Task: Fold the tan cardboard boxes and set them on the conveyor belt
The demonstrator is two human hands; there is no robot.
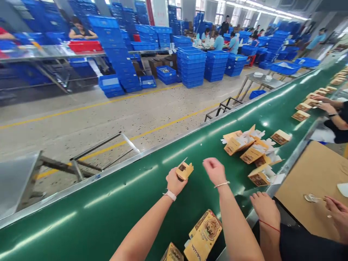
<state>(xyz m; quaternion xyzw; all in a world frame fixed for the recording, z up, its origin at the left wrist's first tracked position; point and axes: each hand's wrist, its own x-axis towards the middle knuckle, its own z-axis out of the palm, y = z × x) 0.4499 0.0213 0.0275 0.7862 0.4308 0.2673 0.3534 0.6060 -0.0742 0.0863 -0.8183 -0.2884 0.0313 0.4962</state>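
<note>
My left hand [176, 182], with a white watch on its wrist, is wrapped round a small yellow cardboard box [185, 171] with its top flaps up and a dark inside showing. To the right of it, above the green belt, my right hand [214, 170] has its fingers curled closed; whatever lies in them, if anything, is hidden. Below my hands, flat printed yellow cartons [205, 235] lie on the belt near its front edge. Beside them a further brown-and-yellow box [173, 252] is cut off by the frame's bottom. Both hands are apart from these.
The green conveyor belt [122, 203] runs diagonally to the far right. Several open boxes with white lining [252, 152] sit right of my hands. A co-worker's hand [266, 208] rests at the belt's edge by a brown cardboard sheet [312, 174]. Blue crates [191, 69] stand across the aisle.
</note>
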